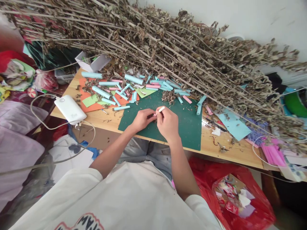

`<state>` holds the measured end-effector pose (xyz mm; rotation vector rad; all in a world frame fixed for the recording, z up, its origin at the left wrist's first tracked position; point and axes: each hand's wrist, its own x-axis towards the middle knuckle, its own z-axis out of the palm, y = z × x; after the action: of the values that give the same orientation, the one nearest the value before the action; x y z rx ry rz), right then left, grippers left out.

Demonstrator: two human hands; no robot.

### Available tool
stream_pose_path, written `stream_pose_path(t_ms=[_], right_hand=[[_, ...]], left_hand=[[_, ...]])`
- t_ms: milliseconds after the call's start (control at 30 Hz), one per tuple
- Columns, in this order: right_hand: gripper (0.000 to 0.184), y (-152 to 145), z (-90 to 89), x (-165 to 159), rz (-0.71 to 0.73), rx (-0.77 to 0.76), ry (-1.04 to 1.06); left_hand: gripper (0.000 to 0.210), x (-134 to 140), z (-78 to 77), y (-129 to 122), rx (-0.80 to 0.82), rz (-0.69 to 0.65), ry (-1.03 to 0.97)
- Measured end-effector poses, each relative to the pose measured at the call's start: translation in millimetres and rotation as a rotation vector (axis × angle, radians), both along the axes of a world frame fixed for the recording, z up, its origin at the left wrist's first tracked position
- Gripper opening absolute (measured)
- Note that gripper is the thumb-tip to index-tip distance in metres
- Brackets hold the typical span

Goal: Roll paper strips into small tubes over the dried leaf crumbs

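Over the green cutting mat (187,129), my right hand (168,124) is closed around a slim white pen-like stick (161,109) whose upper end points up and right. My left hand (142,120) meets it at the fingertips, thumb and fingers pinched together. Something small and pinkish shows between the hands, too small to name. Just behind them lies a little heap of crumbled dry leaves (168,95). Rolled blue paper tubes (133,79) and pink paper tubes (187,99) are scattered along the mat's far edge.
Dried leafy stalks (148,48) spread across the back of the wooden table (110,119). A white power bank (70,109) with a cable sits left, near orange paper (91,107). Light-blue paper (234,124) lies right. Below hangs a red plastic bag (254,209) holding scraps.
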<state>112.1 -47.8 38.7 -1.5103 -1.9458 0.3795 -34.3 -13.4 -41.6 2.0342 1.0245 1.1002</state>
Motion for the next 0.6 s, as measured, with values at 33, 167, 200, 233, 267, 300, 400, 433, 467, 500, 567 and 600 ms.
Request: stream_pose_path(t_ms=[33, 167, 200, 233, 267, 300, 400, 433, 467, 500, 567, 600], right_hand=[[0.024, 0.2, 1.3, -0.1, -0.007, 0.005, 0.01], [0.025, 2.3, -1.7, -1.4, -0.024, 0.026, 0.044], [0.025, 3.3, -3.7, -1.5, -0.022, 0.028, 0.053], [0.025, 4.2, -5.4, -1.4, -0.018, 0.025, 0.064], [0.025, 4.9, -6.1, -1.1, -0.014, 0.016, 0.076], [0.024, 5.3, -5.7, -0.6, -0.009, 0.004, 0.083], [0.022, 3.2, 0.8, 0.0, -0.004, -0.017, 0.057], [0.021, 1.9, 3.1, -0.3, -0.014, -0.012, 0.035], [0.021, 0.6, 4.6, -0.8, -0.026, -0.007, 0.012], [0.02, -0.3, 4.9, -1.5, -0.036, -0.002, -0.004], [0.02, -0.5, 2.2, -2.8, -0.044, 0.009, -0.009], [0.02, 0.3, -0.2, -3.1, -0.039, 0.013, 0.001]], left_hand=[[0.026, 0.0, 0.2, 0.1, -0.004, 0.003, 0.0], [0.027, -0.4, 0.2, 0.4, -0.012, 0.004, 0.001], [0.028, -0.5, 0.2, 0.4, -0.013, 0.002, 0.006], [0.028, -0.7, 0.2, 0.3, -0.015, 0.001, 0.013], [0.028, -0.8, 0.3, 0.3, -0.019, 0.0, 0.021], [0.028, -0.9, 0.4, 0.2, -0.021, 0.0, 0.027], [0.029, -0.7, 0.4, 0.2, -0.008, 0.005, 0.027], [0.029, -0.6, 0.1, 0.3, -0.002, 0.006, 0.024], [0.029, -0.5, -0.3, 0.3, 0.004, 0.004, 0.022], [0.029, -0.5, -0.9, 0.4, 0.007, -0.001, 0.023], [0.029, -0.6, -1.8, 0.5, 0.011, -0.011, 0.025], [0.029, -0.7, -2.2, 0.5, 0.012, -0.014, 0.025]])
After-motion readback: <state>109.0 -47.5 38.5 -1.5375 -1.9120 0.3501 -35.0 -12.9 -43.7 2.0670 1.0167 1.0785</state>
